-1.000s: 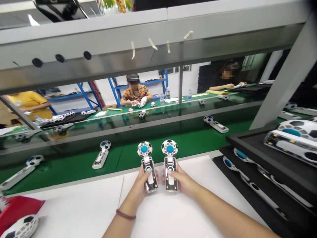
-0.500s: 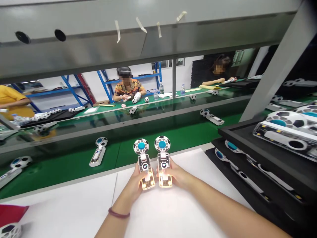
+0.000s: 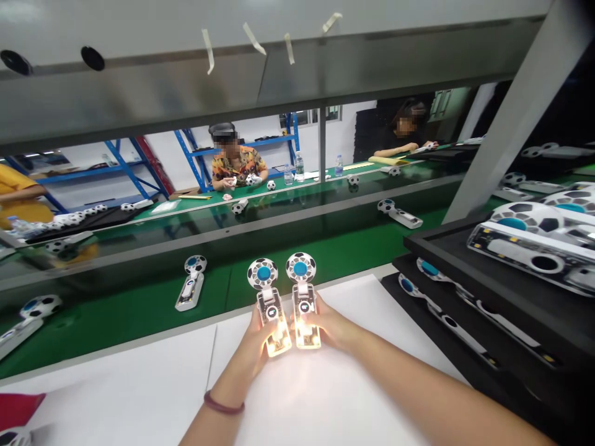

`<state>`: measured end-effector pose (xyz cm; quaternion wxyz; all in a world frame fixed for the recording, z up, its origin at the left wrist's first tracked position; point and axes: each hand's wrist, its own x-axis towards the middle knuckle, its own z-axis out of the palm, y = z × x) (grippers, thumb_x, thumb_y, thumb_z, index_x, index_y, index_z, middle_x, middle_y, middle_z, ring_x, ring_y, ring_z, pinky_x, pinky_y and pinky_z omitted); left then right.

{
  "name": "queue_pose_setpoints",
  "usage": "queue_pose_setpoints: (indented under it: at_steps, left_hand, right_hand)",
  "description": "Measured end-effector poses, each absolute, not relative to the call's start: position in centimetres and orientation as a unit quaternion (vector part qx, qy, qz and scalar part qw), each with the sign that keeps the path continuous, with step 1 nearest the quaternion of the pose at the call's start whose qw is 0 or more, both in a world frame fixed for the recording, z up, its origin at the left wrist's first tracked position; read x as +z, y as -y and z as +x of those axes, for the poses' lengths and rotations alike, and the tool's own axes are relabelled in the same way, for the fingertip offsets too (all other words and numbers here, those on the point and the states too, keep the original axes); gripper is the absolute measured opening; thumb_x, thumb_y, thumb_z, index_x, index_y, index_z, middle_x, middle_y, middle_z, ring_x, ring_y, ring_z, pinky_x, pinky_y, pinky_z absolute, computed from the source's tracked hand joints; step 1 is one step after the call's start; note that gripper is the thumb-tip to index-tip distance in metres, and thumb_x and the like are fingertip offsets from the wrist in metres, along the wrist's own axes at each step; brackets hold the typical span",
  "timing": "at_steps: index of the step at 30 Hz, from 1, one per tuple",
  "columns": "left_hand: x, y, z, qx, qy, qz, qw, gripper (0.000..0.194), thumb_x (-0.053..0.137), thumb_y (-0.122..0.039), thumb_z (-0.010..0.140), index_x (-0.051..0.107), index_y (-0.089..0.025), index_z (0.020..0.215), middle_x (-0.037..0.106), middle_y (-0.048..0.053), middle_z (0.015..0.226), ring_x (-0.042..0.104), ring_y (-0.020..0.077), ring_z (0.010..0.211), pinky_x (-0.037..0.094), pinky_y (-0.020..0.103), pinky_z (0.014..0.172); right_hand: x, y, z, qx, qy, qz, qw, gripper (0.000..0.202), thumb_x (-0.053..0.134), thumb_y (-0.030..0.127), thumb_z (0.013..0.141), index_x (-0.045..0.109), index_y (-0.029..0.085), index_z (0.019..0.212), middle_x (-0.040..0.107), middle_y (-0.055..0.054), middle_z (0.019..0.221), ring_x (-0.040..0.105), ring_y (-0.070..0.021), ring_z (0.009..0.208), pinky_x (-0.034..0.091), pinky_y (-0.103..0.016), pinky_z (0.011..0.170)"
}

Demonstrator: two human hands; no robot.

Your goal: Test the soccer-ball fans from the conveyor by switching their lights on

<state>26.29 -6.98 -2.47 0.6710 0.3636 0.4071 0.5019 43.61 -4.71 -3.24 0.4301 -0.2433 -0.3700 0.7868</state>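
My left hand [image 3: 261, 331] is wrapped round the clear body of a light-up handheld device [image 3: 274, 325]. Its round head has a black-and-white football pattern with a blue centre. A matching device [image 3: 307, 322] stands beside it in my right hand [image 3: 328, 322], thumb across the front. Both are held almost upright, heads away from me, above the white work surface [image 3: 353, 390]. Warm light glows from their lower parts, and each has a small round dark display. The fingers behind the bodies are mostly hidden.
A green conveyor belt [image 3: 116, 322] beyond carries several similar devices, one at left [image 3: 191, 282]. Black trays [image 3: 446, 248] with more devices are stacked on the right. A red item [image 3: 18, 410] lies at lower left. Co-workers sit across the line, under a grey overhead beam [image 3: 153, 93].
The glow in both held devices has spread and changed pattern. Devices on the near belt have shifted right, while the view has turned slightly. Both hands keep their grip.
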Motion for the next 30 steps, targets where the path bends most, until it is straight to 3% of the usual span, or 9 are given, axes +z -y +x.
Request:
queue_pose_setpoints:
  at_steps: [8, 18, 30]
  left_hand:
    - [-2.55, 6.94, 26.08, 0.496, -0.381, 0.353, 0.696, 0.062, 0.074, -0.027, 0.067, 0.037, -0.023, 0.116, 0.063, 0.007, 0.088, 0.063, 0.0271, 0.081, 0.048, 0.044, 0.075]
    - [-2.46, 7.02, 25.85, 0.474, -0.365, 0.405, 0.692, 0.055, 0.075, -0.025, 0.068, 0.040, -0.022, 0.110, 0.062, 0.007, 0.091, 0.062, 0.0257, 0.082, 0.049, 0.040, 0.075]
    - [-2.74, 6.91, 25.96, 0.477, -0.370, 0.397, 0.691, 0.065, 0.077, -0.025, 0.065, 0.036, -0.022, 0.115, 0.063, 0.008, 0.090, 0.063, 0.0250, 0.078, 0.049, 0.039, 0.072]
  right_hand:
    - [-3.68, 4.56, 43.50, 0.793, 0.354, -0.241, 0.433, 0.079, 0.078, 0.024, 0.059, 0.028, 0.025, 0.119, 0.058, 0.001, 0.086, 0.062, -0.0202, 0.080, 0.045, -0.042, 0.080]
    - [-3.56, 4.70, 43.69, 0.801, 0.381, -0.229, 0.401, 0.086, 0.079, 0.018, 0.056, 0.023, 0.026, 0.121, 0.060, -0.001, 0.093, 0.062, -0.0206, 0.084, 0.045, -0.043, 0.081]
    - [-3.90, 4.58, 43.66, 0.791, 0.397, -0.235, 0.403, 0.086, 0.078, 0.019, 0.056, 0.023, 0.025, 0.123, 0.059, -0.003, 0.094, 0.061, -0.0207, 0.082, 0.045, -0.042, 0.080]
